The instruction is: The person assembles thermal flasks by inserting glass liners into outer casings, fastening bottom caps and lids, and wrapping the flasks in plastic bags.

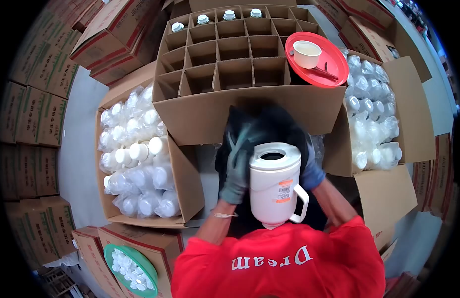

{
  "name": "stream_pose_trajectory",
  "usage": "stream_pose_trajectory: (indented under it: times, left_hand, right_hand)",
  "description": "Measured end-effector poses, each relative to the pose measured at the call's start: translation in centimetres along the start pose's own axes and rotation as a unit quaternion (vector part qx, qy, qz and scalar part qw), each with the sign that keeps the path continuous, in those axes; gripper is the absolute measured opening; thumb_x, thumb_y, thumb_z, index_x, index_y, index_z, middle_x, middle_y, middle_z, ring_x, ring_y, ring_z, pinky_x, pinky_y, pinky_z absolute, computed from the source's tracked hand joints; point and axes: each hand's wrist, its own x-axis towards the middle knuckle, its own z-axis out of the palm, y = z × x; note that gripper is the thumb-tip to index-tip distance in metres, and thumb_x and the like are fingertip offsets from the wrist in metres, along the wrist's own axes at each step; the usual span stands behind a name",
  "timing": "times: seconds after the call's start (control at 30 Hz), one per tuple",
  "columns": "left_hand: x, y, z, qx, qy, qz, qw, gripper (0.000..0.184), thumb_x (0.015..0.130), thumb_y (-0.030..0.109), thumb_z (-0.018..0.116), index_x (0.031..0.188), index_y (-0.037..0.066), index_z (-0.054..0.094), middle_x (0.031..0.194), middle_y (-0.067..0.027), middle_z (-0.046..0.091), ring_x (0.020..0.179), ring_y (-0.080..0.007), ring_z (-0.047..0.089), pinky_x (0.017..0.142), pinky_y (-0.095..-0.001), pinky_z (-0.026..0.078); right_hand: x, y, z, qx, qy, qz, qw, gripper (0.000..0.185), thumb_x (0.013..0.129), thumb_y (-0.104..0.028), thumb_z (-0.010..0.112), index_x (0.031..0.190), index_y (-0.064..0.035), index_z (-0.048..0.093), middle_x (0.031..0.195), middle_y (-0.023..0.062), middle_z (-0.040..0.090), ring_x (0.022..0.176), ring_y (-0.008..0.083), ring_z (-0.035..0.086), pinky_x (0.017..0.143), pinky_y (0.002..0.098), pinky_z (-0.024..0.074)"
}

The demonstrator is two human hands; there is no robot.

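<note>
The gloved left hand and the gloved right hand flank a dark hollow, blurred and partly hidden, so I cannot tell whether either is closed on anything. The white jug stands between them, on the 6 o'clock side of their fingers, its round opening facing up and its handle at 4 o'clock; whether the hands touch it is unclear. Just beyond, at 12 o'clock, rises the near wall of the divided carton, with four capped bottles in its far row and a red tray bearing a cup over its 1 o'clock corner. An open box of bagged white containers edges the 9 o'clock side, a gap of grey floor between it and the left hand. Another box stands at 2 o'clock. Farther out, a green basin of white caps sits at 8 o'clock.
</note>
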Motion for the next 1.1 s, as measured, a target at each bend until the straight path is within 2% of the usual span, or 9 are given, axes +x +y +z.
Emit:
stream_pose_trajectory:
  times: [0.1, 0.17, 0.23, 0.47, 0.57, 0.7, 0.8, 0.97, 1.1]
  left_hand:
    - [-0.4, 0.9, 0.1, 0.017, -0.039, 0.027, 0.999, 0.039, 0.103, 0.017, 0.042, 0.133, -0.005, 0.048, 0.126, -0.0167, 0.058, 0.115, -0.0281, 0.056, 0.097, -0.0356, 0.045]
    - [0.7, 4.2, -0.1, -0.113, -0.067, -0.091, 0.987, 0.044, 0.096, 0.021, 0.048, 0.131, -0.005, 0.051, 0.135, -0.0184, 0.054, 0.130, -0.0318, 0.046, 0.113, -0.0419, 0.027]
    - [2.2, 7.9, -0.5, -0.067, -0.083, -0.002, 0.994, 0.047, 0.094, 0.022, 0.050, 0.132, -0.004, 0.050, 0.134, -0.0186, 0.054, 0.129, -0.0342, 0.046, 0.114, -0.0462, 0.025]
    - [-1.3, 19.5, 3.8, 0.327, -0.171, 0.162, 0.915, 0.056, 0.086, 0.043, 0.058, 0.131, 0.009, 0.057, 0.143, -0.0149, 0.047, 0.132, -0.0342, 0.044, 0.106, -0.0739, 0.015]
    - [-1.0, 16.5, 6.1, 0.242, -0.252, 0.118, 0.930, 0.062, 0.082, 0.038, 0.066, 0.132, 0.004, 0.054, 0.141, -0.0161, 0.047, 0.133, -0.0348, 0.042, 0.111, -0.0701, 0.012]
    - [4.0, 14.0, -0.7, -0.166, -0.366, 0.187, 0.896, 0.057, 0.086, 0.029, 0.061, 0.132, -0.002, 0.053, 0.141, -0.0243, 0.046, 0.135, -0.0358, 0.041, 0.116, -0.0538, 0.020]
    - [2.5, 9.9, -4.1, -0.198, 0.027, -0.086, 0.976, 0.048, 0.094, 0.026, 0.049, 0.129, -0.007, 0.053, 0.131, -0.0220, 0.056, 0.122, -0.0328, 0.055, 0.105, -0.0404, 0.041]
    - [-3.7, 2.8, -4.9, 0.121, -0.090, -0.154, 0.976, 0.047, 0.103, 0.029, 0.035, 0.124, -0.007, 0.057, 0.135, -0.0142, 0.056, 0.122, -0.0254, 0.055, 0.105, -0.0401, 0.040]
    - [-3.3, 5.8, -5.7, -0.338, -0.009, -0.185, 0.923, 0.039, 0.101, 0.023, 0.041, 0.109, -0.005, 0.066, 0.109, -0.0150, 0.069, 0.105, -0.0218, 0.061, 0.087, -0.0352, 0.050]
  right_hand:
    - [-0.5, -0.7, 0.6, 0.114, -0.155, 0.098, 0.976, 0.041, 0.103, -0.028, 0.038, 0.127, -0.0009, 0.056, 0.127, 0.0127, 0.059, 0.121, 0.0228, 0.051, 0.107, 0.0349, 0.0360]
    - [-0.3, -0.6, 1.2, 0.124, -0.188, 0.072, 0.971, 0.038, 0.100, -0.027, 0.040, 0.121, -0.0020, 0.061, 0.121, 0.0129, 0.061, 0.114, 0.0241, 0.055, 0.102, 0.0349, 0.0389]
    - [-0.2, 0.3, 1.8, 0.058, -0.150, -0.032, 0.986, 0.029, 0.094, -0.018, 0.049, 0.114, -0.0044, 0.065, 0.104, 0.0119, 0.066, 0.099, 0.0251, 0.062, 0.086, 0.0335, 0.0483]
    - [3.6, -2.4, 7.6, -0.357, -0.192, -0.301, 0.863, 0.044, 0.085, -0.037, 0.062, 0.119, -0.0087, 0.059, 0.128, 0.0160, 0.054, 0.124, 0.0370, 0.045, 0.109, 0.0512, 0.0308]
    - [6.4, -1.3, 7.0, -0.419, -0.262, -0.321, 0.808, 0.038, 0.086, -0.034, 0.063, 0.113, -0.0076, 0.061, 0.128, 0.0177, 0.053, 0.125, 0.0373, 0.044, 0.110, 0.0520, 0.0296]
    - [7.7, -4.0, -1.2, -0.194, -0.201, -0.148, 0.949, 0.037, 0.081, -0.017, 0.071, 0.114, -0.0034, 0.061, 0.112, 0.0164, 0.064, 0.106, 0.0352, 0.059, 0.096, 0.0455, 0.0455]
    - [4.8, -5.4, -4.8, -0.098, -0.321, -0.138, 0.932, 0.044, 0.079, -0.017, 0.073, 0.118, -0.0018, 0.060, 0.116, 0.0163, 0.062, 0.112, 0.0346, 0.057, 0.100, 0.0427, 0.0431]
    - [2.4, -5.5, -4.0, 0.040, -0.523, -0.160, 0.836, 0.041, 0.077, -0.024, 0.075, 0.114, -0.0064, 0.067, 0.126, 0.0146, 0.056, 0.120, 0.0359, 0.050, 0.104, 0.0445, 0.0374]
    - [3.9, -3.6, -7.3, -0.107, -0.398, -0.061, 0.909, 0.041, 0.079, -0.030, 0.072, 0.113, -0.0073, 0.067, 0.121, 0.0136, 0.060, 0.117, 0.0350, 0.053, 0.102, 0.0435, 0.0393]
